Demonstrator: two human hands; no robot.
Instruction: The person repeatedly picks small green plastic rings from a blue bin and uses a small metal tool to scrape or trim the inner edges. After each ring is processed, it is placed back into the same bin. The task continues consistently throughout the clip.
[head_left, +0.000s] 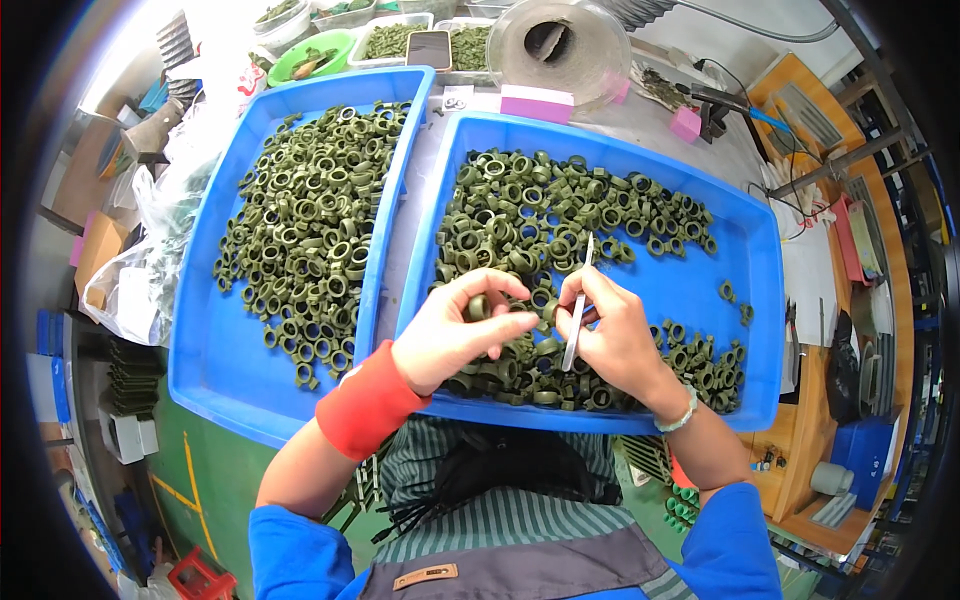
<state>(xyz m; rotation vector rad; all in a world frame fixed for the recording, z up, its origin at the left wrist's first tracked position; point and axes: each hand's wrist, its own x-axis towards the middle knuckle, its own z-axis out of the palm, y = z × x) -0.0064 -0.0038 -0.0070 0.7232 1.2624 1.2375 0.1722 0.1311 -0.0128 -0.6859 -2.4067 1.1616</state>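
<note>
Over the right blue tray (765, 300), my left hand (440, 340) has its fingers curled around an olive-green ring-shaped part (478, 307), with the thumb and index finger apart. My right hand (625, 340) grips a slim, pointed silver metal tool (577, 325), its tip pointing away from me. Whether the tool is a knife or tweezers is hard to make out. Another green ring (550, 312) shows between the two hands, close to the right fingertips; I cannot tell if they touch it. Piles of similar green rings (515, 190) lie beneath and beyond my hands.
A second blue tray (190, 350) heaped with green rings (310, 220) stands at the left. Behind are a green bowl (335, 50), a phone (429, 49), tubs of small green parts (392, 40), a round clear container (510, 50) and pink blocks (537, 102). A plastic bag (140, 300) lies far left.
</note>
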